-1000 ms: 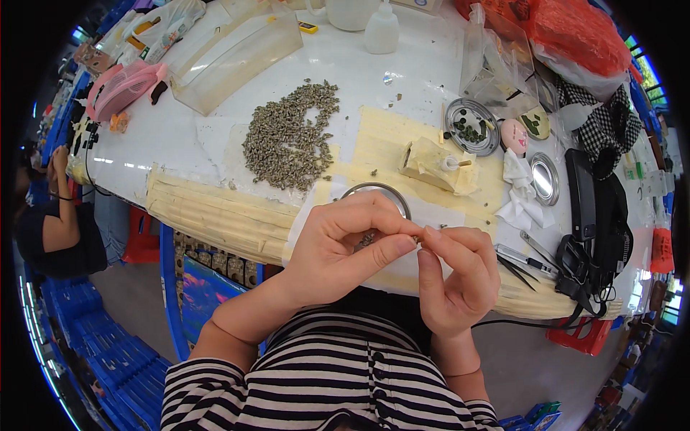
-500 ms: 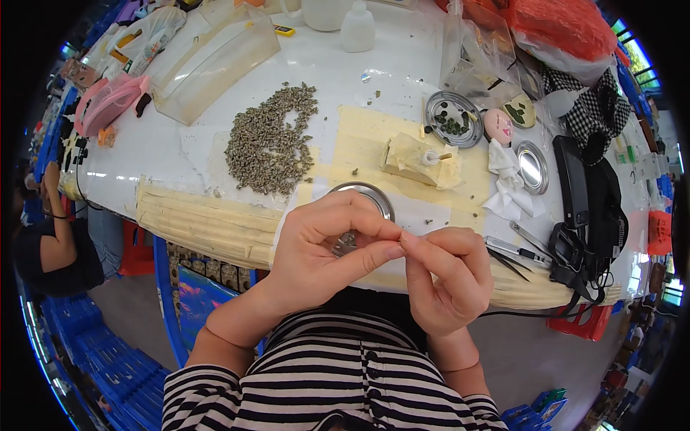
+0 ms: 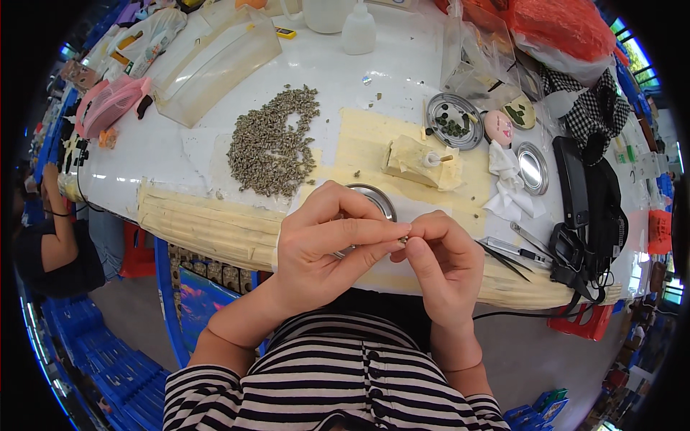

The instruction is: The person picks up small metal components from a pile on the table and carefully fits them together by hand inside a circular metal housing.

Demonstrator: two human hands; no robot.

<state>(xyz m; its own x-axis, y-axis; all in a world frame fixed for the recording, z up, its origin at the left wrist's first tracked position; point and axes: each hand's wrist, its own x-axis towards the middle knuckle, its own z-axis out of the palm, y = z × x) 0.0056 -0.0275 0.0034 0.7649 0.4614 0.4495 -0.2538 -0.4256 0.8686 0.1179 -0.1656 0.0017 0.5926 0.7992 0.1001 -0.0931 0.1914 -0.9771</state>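
Your left hand (image 3: pixel 327 248) and right hand (image 3: pixel 445 255) pinch one tiny dark seed (image 3: pixel 404 241) between their meeting fingertips, just above one round metal dish (image 3: pixel 377 200) at the table's near edge (image 3: pixel 208 223). One seed pile (image 3: pixel 272 144) lies beyond; two more metal dishes (image 3: pixel 453 121) sit right, leaving little bare table.

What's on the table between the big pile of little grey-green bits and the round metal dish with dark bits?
In the head view, a pale yellow sheet with a cream block lies between the pile and the dish.
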